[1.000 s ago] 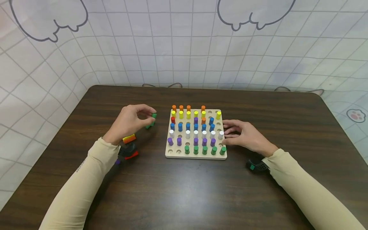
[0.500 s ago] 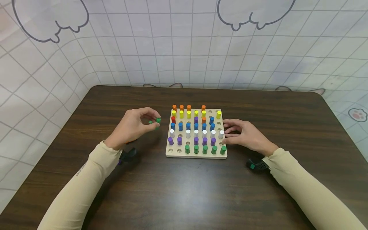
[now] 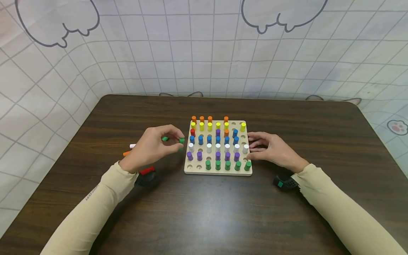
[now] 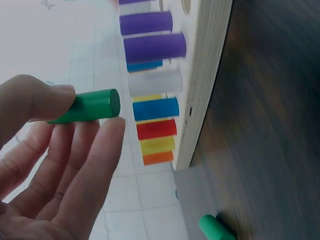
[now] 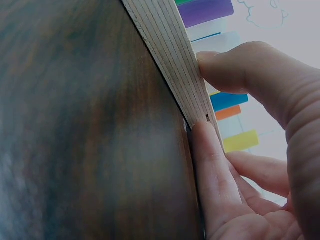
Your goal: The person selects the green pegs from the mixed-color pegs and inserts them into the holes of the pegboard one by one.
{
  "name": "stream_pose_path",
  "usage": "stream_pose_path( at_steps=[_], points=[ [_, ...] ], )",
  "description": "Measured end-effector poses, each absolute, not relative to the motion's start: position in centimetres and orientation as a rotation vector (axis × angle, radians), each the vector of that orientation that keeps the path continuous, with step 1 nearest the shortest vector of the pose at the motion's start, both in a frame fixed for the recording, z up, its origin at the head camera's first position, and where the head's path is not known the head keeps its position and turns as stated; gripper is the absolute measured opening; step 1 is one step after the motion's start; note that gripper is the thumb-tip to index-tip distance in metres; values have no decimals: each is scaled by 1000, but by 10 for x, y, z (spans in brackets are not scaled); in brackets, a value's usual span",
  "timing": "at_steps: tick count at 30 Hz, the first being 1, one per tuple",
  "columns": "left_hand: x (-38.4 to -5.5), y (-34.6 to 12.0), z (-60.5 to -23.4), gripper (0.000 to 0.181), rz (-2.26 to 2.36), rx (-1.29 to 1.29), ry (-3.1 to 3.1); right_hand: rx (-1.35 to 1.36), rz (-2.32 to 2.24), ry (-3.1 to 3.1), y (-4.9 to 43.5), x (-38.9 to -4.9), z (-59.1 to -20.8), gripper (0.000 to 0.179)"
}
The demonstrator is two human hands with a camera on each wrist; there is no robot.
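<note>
Near the left edge of a wooden pegboard [image 3: 195, 171], my left hand [image 3: 153, 145] pinches a green peg [image 4: 92, 106] between thumb and fingertips. The peg is held apart from the board, its free end facing the board's standing pegs in the left wrist view. My right hand [image 3: 271, 149] holds the board's right edge, thumb on the top rim and a finger against the side [image 5: 170, 55]. Rows of orange, yellow, blue, white, purple and green pegs [image 3: 227, 165] stand in the board, with a red peg [image 3: 192, 132] at the left. Some holes are bare.
A loose green peg [image 3: 165, 138] lies on the dark wood table [image 3: 210, 212] behind my left hand. Around my left wrist lie a white peg [image 3: 132, 146], an orange peg [image 3: 126, 153] and a red peg [image 3: 147, 170]. A patterned white curtain [image 3: 204, 53] hangs behind.
My left hand has picked up the green peg and carried it right, toward the board's left edge. A second green peg stays on the table. My right hand keeps its place at the board.
</note>
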State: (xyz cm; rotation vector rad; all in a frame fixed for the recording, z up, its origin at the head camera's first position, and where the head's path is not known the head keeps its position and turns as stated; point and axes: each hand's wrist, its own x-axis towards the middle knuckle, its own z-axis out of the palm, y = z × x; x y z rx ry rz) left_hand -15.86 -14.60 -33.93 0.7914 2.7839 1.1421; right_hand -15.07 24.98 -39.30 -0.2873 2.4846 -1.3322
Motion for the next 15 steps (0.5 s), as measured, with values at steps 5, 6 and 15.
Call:
stream_pose_path(
  at_steps=[5,6,15],
  points=[
    [-155,-143,-340,20,1176,800,2726,-287,-1336,2482,250,-150,-394,82],
    [-154,-142,-340,21,1181,807,2715,-289,-1340,2480,250,-150,-394,82],
    [-147,-136,-339,26,1242,897,2614,-293,-1340,2481,250,-151,-395,82]
  ],
)
